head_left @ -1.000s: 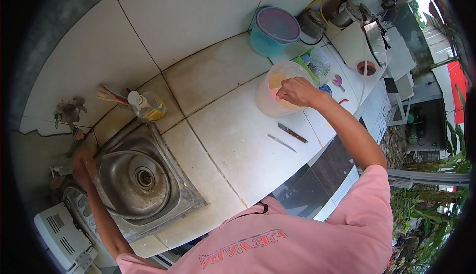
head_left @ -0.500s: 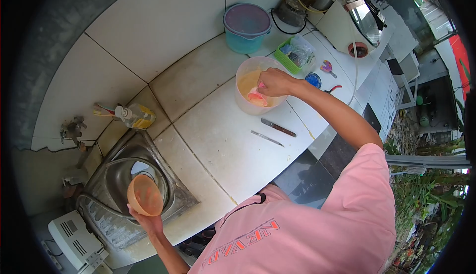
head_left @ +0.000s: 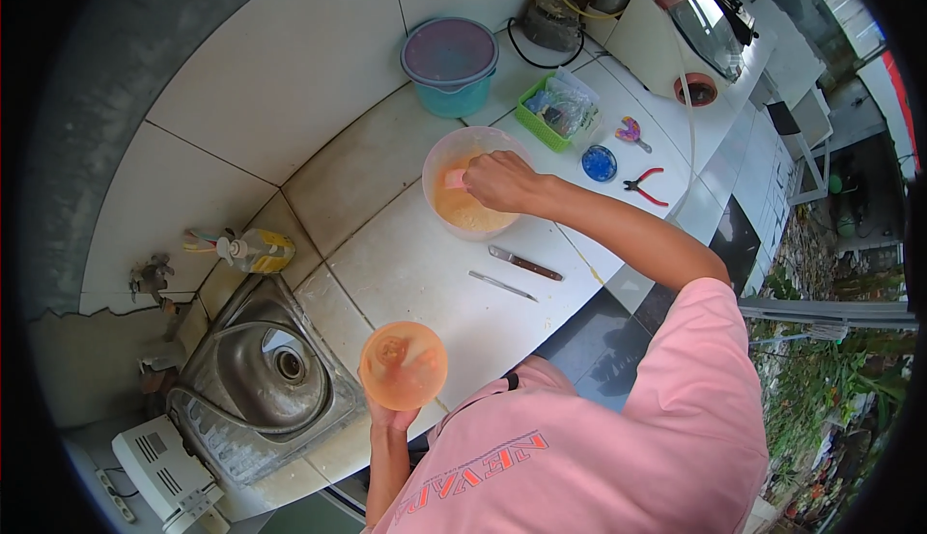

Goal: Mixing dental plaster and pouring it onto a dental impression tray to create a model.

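My left hand (head_left: pixel 391 414) holds an orange rubber bowl (head_left: pixel 406 365) from below, over the counter's front edge. The bowl tilts so that I look into it; a small mound of pale material seems to lie inside. My right hand (head_left: pixel 498 182) reaches into a translucent tub (head_left: pixel 432 198) of yellowish powder (head_left: pixel 470 213). Its closed fingers grip a pink scoop (head_left: pixel 454 179), largely hidden by the hand and powder. On the tiles in front of the tub lie a brown-handled knife (head_left: pixel 526 264) and a slim metal tool (head_left: pixel 503 286).
To the left is a steel sink (head_left: pixel 232 370) with a soap bottle (head_left: pixel 266 251) behind it. Behind the tub stands a lidded teal bucket (head_left: pixel 449 70). Further right are a green basket (head_left: pixel 543 128), a blue round container (head_left: pixel 599 163), red-handled cutters (head_left: pixel 645 186) and a white machine (head_left: pixel 642 46).
My left hand has brought the bowl rightward from over the sink to the counter's front edge. In the tub, the scoop has shifted left and its cup has gone out of sight.
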{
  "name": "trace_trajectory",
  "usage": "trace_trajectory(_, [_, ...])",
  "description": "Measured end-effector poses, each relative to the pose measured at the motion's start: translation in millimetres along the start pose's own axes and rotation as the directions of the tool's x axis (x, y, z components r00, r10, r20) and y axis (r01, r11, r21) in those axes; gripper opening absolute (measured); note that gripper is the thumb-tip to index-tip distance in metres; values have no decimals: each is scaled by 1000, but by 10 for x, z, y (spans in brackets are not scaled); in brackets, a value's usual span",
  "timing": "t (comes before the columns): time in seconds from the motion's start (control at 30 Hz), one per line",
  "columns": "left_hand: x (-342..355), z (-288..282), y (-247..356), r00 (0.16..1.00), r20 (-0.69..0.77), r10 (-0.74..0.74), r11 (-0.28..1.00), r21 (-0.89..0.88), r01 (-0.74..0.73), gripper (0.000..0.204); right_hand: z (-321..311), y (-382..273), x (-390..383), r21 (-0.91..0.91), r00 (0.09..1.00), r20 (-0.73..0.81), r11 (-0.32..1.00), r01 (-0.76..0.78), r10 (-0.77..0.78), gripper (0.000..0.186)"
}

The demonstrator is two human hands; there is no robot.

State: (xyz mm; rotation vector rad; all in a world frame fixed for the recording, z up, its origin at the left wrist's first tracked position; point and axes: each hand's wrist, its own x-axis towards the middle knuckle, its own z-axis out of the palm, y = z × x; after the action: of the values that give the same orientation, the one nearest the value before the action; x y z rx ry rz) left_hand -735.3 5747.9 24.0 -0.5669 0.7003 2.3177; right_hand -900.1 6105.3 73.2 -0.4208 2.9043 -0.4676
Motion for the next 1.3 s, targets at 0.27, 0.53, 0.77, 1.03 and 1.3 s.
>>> trace_trajectory(0.27, [350,429,-120,1000,-19,-14,997,79,16,50,163,32,38,171,972,233,985,-31,-10,18])
trace_trajectory(0.53, [783,887,-185,988,89,-125,982,-131,136,60,112,78,104,415,967,248,909,-49,-60,31])
trace_trajectory(0.77, [696,911,-148,993,81,-85,988,-122,95,60,-214,63,-138,706,952,288,650,-281,99,26])
trace_trajectory(1.03, [638,793,-141,985,109,-135,943,-291,162,56,-488,-131,-536,835,927,315,404,-373,206,20])
trace_trajectory(1.3, [673,855,-133,985,97,-141,947,-276,163,54,-205,-952,-1107,619,947,-307,776,118,100,22])
